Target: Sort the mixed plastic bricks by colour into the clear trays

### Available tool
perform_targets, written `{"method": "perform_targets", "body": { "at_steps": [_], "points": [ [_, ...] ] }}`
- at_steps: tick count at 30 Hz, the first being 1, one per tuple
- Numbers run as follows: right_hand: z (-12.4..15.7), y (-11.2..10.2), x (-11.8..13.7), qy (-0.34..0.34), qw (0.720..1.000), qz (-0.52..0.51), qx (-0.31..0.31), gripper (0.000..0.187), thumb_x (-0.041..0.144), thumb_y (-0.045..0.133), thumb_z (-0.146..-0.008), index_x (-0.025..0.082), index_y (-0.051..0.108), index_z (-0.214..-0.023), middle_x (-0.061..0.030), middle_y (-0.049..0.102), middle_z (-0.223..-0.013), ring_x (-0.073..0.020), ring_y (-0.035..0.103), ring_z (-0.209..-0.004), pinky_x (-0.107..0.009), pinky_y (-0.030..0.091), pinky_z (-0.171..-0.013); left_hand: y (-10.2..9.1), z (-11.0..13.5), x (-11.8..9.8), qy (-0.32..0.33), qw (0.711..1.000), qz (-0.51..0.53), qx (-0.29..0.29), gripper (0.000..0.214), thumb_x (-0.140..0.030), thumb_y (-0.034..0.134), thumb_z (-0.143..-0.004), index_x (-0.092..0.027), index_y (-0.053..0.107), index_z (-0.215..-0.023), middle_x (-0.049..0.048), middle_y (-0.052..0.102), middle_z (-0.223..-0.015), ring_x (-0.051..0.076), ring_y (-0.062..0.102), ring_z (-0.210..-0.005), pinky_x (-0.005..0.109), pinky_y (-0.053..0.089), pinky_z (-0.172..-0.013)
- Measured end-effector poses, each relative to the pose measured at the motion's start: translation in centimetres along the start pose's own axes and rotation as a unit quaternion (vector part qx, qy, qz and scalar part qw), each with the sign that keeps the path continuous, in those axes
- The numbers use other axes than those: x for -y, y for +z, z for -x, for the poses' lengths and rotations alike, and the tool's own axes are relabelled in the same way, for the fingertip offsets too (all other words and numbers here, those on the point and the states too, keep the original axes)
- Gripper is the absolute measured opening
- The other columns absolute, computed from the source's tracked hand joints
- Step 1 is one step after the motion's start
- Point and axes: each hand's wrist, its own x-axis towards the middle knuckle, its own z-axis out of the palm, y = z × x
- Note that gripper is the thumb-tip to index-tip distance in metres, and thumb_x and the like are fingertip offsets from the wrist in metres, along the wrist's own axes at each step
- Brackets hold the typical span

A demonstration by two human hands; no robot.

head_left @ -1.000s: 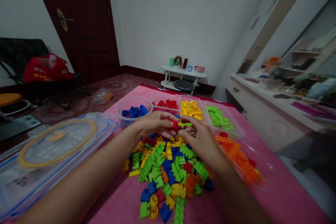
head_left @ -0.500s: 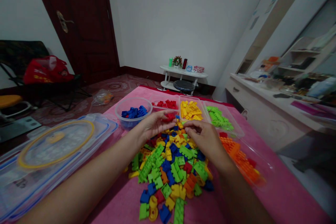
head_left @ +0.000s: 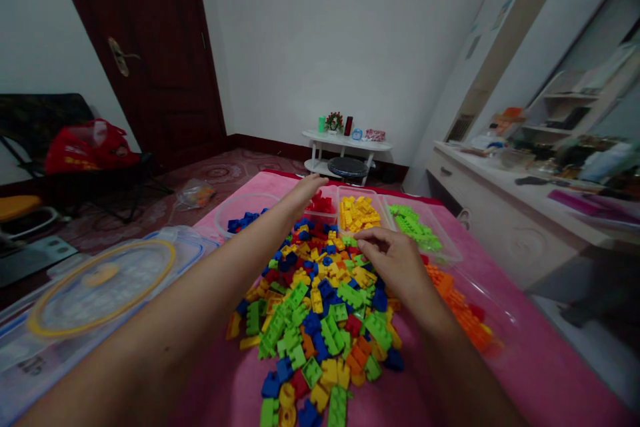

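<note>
Hovering over red bricks (head_left: pixel 321 204) near frame centre: left hand (head_left: pixel 303 195), stretched out, cannot tell whether it holds anything. Right hand (head_left: pixel 389 251) right of centre, fingertips (head_left: pixel 367 234) nearly together by green brick (head_left: pixel 349 241), cannot tell whether clamped on it. Mixed bricks (head_left: pixel 331 335) heaped lower centre; yellow bricks (head_left: pixel 359 215) just above right hand

The pile of toy bricks (head_left: pixel 330 335), studded blocks in green, yellow, blue, red and orange, lies loosely heaped, some pieces hollow side up. Just beyond the pile, red bricks (head_left: pixel 324 204) sit in a clear box, with yellow bricks (head_left: pixel 358 215) beside them. Green bricks (head_left: pixel 416 228) lie beyond the pile to its right, blue bricks (head_left: pixel 242 221) beyond its left side, partly hidden. Right of the pile, mostly orange bricks (head_left: pixel 453 299) fill a clear tray (head_left: pixel 511 321).
</note>
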Motion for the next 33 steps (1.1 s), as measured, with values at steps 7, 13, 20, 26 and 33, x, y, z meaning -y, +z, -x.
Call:
{"method": "perform_targets", "body": {
  "at_steps": [7,13,20,26,33],
  "points": [
    [0.4,2.6,-0.9,-0.062,0.995,0.072,0.02,0.028,0.018,0.052,-0.076,0.017,0.07,-0.098,-0.0077,0.069,-0.1,-0.0191,0.063,-0.094,-0.032,0.048,-0.085,-1.9,3.0,4.2,0.194,0.865,-0.451,0.105,0.027,-0.016,0.051,-0.078,-0.018,0.072,-0.095,0.0072,0.072,-0.095,0.02,0.064,-0.091,0.029,0.047,-0.082],
    [1.4,5.7,-1.0,-0.119,0.963,0.215,0.114,0.058,0.008,0.043,-0.079,0.021,0.046,-0.136,-0.0094,0.042,-0.143,-0.0226,0.036,-0.131,-0.043,0.028,-0.108,-3.5,5.1,6.4,0.204,0.737,-0.631,0.13,0.036,-0.009,0.052,-0.075,-0.023,0.07,-0.102,0.0095,0.069,-0.1,0.023,0.062,-0.098,0.032,0.047,-0.083],
    [1.0,5.7,-0.8,-0.131,0.96,0.214,0.124,0.033,0.012,0.049,-0.081,0.021,0.067,-0.107,-0.0065,0.064,-0.11,-0.02,0.054,-0.105,-0.035,0.038,-0.094,-3.9,5.5,7.1,0.229,0.7,-0.666,0.12,0.035,-0.01,0.051,-0.077,-0.021,0.067,-0.106,0.011,0.063,-0.101,0.022,0.061,-0.091,0.03,0.048,-0.076],
    [0.7,5.4,-0.9,-0.126,0.971,0.189,0.079,0.022,0.01,0.055,-0.078,0.021,0.072,-0.086,-0.0041,0.067,-0.088,-0.0188,0.057,-0.091,-0.031,0.041,-0.085,-4.4,6.3,5.1,0.25,0.716,-0.642,0.113,0.043,-0.002,0.045,-0.07,-0.021,0.07,-0.099,0.0089,0.064,-0.095,0.02,0.062,-0.088,0.028,0.047,-0.074],
    [0.7,4.2,0.1,-0.124,0.978,0.155,0.062,0.021,0.011,0.055,-0.079,0.02,0.072,-0.086,-0.0035,0.068,-0.089,-0.0178,0.058,-0.089,-0.029,0.042,-0.082,-5.8,8.7,0.9,0.218,0.721,-0.636,0.165,0.042,-0.011,0.051,-0.065,-0.023,0.07,-0.099,0.0056,0.07,-0.097,0.021,0.063,-0.091,0.028,0.047,-0.079]
  ]
}}
